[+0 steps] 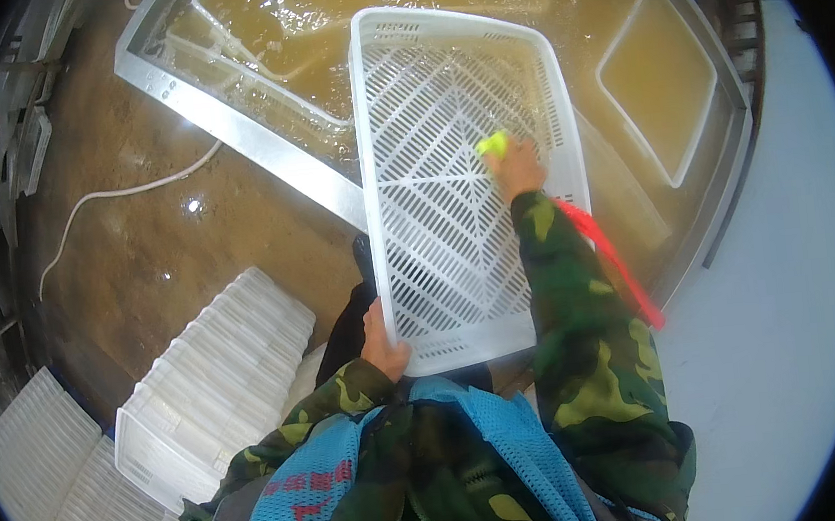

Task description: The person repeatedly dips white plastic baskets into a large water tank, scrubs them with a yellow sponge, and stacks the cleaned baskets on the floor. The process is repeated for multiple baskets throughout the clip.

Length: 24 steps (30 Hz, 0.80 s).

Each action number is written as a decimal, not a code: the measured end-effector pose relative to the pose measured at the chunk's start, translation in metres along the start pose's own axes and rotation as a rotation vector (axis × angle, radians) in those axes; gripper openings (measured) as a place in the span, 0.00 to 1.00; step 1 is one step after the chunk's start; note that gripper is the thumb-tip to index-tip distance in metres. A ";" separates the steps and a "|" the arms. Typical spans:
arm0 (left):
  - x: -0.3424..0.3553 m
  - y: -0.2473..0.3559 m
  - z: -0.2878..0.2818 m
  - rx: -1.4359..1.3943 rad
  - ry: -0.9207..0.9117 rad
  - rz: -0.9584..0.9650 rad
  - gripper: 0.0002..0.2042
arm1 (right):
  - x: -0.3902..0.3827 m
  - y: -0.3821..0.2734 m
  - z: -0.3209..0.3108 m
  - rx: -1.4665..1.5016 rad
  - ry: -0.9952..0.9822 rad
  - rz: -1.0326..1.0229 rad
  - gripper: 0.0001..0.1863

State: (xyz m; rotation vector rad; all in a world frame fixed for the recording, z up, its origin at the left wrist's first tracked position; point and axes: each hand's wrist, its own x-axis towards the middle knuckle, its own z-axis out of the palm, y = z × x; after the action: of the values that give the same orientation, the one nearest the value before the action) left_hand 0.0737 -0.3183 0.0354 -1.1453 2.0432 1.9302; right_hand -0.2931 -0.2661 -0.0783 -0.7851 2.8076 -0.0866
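A white slotted plastic basket (451, 247) lies across the near rim of a metal water tank, its open side facing me and its far part over the brown water. My left hand (382, 344) grips the basket's near left corner. Inside the basket, my right hand (517, 167) is closed on a yellow-green scrubbing cloth (493, 144) and presses it against the slotted bottom. The exact kind of cloth or sponge is hard to make out. A red strap (611, 260) hangs beside my right forearm.
The metal tank (256, 150) holds murky water (313, 9) with a submerged white basket (662, 86) at right and others at left. Stacked white baskets (217, 370) stand at lower left. A pale hose (129, 191) trails over the wet brown floor (128, 278).
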 end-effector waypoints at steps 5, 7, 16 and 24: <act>-0.002 -0.002 -0.005 -0.029 0.039 0.006 0.36 | -0.046 0.006 -0.008 0.045 -0.259 -0.046 0.29; 0.009 0.002 -0.015 -0.045 -0.007 0.013 0.36 | 0.001 0.022 -0.011 0.000 -0.166 0.225 0.30; 0.011 -0.002 -0.067 -0.107 -0.175 -0.036 0.38 | -0.029 0.003 -0.033 0.052 -0.192 -0.249 0.40; 0.029 -0.018 -0.094 -0.133 -0.195 -0.059 0.38 | 0.133 0.026 -0.001 -0.282 0.057 0.278 0.45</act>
State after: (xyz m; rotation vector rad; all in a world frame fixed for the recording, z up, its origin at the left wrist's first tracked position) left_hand 0.1016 -0.4136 0.0222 -0.9857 1.7878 2.0839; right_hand -0.4174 -0.3125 -0.1068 -0.4414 2.9909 0.3435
